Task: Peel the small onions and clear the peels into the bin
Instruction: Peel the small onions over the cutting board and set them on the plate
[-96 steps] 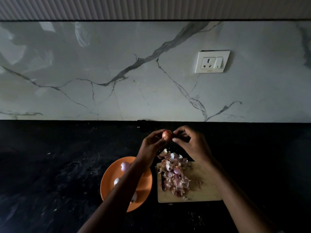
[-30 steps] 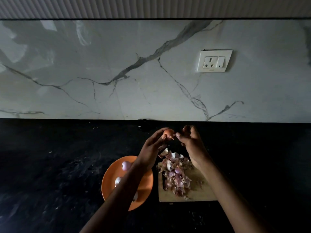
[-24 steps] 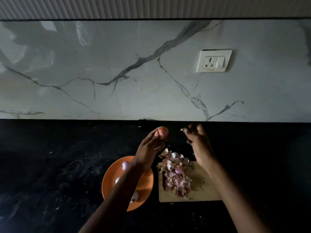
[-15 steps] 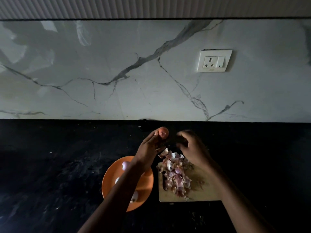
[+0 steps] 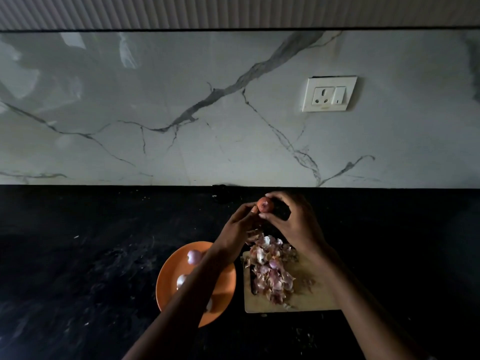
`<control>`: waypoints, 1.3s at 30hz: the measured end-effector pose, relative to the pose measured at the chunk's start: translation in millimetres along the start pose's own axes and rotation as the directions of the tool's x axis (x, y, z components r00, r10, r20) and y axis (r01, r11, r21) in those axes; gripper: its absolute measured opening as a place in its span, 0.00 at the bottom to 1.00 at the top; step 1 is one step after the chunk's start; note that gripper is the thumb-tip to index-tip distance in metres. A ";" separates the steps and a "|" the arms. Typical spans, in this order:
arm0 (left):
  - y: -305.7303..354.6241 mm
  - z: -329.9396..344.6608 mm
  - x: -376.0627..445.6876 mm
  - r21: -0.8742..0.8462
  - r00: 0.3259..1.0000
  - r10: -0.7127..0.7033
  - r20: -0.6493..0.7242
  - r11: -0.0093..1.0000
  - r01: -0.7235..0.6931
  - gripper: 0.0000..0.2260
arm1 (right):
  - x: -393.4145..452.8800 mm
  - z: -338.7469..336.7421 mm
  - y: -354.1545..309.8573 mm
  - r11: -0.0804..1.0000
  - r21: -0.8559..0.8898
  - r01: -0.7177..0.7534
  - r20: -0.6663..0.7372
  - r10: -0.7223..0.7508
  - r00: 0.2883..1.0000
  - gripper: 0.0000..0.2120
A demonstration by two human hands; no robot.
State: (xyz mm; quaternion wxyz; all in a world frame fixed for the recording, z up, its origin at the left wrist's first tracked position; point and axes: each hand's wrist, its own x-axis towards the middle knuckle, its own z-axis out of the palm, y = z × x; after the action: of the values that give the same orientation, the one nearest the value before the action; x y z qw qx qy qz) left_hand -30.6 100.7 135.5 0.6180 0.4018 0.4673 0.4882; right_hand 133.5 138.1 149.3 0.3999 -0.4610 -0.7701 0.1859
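An orange plate [image 5: 223, 281] sits on the black table [image 5: 78, 268], and three peeled small onions show in it: one near the far rim [image 5: 194, 256], one toward the middle [image 5: 181, 280], and a third near the front, mostly hidden behind the left forearm. Just to the right of the plate lies a wooden cutting board [image 5: 311, 300], which carries a loose heap of pink and white onion peels [image 5: 271, 271] over its left half. A few stray flecks of peel lie on the board's bare wood and on the table in front of it.

Above the far end of the peel heap, both hands meet around one small onion [image 5: 265, 204], raised off the table. The left hand [image 5: 235, 229] pinches it from the left with its fingertips. The right hand [image 5: 296, 224] curls over it, fingers on top and thumb below.

The table is dark stone, dimly lit. Behind it rises a white marble backsplash [image 5: 155, 113] with grey veins, with a white socket and switch plate [image 5: 329, 93] on its right part. A ribbed panel [image 5: 233, 11] runs along the top.
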 end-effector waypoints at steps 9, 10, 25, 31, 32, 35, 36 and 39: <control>18.7 -12.6 4.9 0.283 0.977 0.213 -0.028 0.939 -0.196 0.11 | 1.5 -15.7 6.1 0.998 0.038 0.052 0.104 -0.056 0.993 0.26; 19.3 -10.7 5.6 0.292 0.973 0.230 -0.031 0.933 -0.211 0.11 | 1.8 -16.3 6.0 0.998 0.033 0.058 0.105 -0.062 0.993 0.26; 7.8 -18.0 8.6 0.417 0.970 0.219 -0.109 0.895 -0.156 0.10 | -1.4 -10.6 7.3 0.992 0.075 0.098 0.158 -0.108 0.981 0.24; 2.9 -10.8 9.3 0.502 0.950 0.263 -0.170 0.852 -0.147 0.10 | -4.8 -6.2 9.1 0.994 0.080 0.075 0.139 -0.085 0.987 0.25; 2.7 -9.1 8.8 0.554 0.938 0.301 -0.169 0.817 -0.163 0.10 | -5.2 -5.6 9.3 0.994 0.092 0.063 0.130 -0.075 0.989 0.25; 0.5 -6.1 7.5 0.631 0.901 0.397 -0.176 0.748 -0.207 0.09 | -6.4 -4.1 10.5 0.991 0.125 0.038 0.115 -0.052 0.992 0.26; -0.5 -6.0 7.3 0.644 0.890 0.420 -0.180 0.734 -0.216 0.09 | -6.8 -3.3 11.0 0.991 0.130 0.041 0.106 -0.055 0.993 0.25; -2.1 -4.5 6.1 0.692 0.863 0.481 -0.158 0.677 -0.251 0.07 | -7.2 -2.1 12.4 0.989 0.136 0.060 0.071 -0.070 0.995 0.24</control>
State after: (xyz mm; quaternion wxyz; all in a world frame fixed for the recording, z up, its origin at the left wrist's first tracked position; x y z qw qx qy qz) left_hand -33.9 106.5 131.3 0.2407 0.5900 0.6109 0.4699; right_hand 144.0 138.0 139.2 0.4066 -0.4002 -0.7851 0.2413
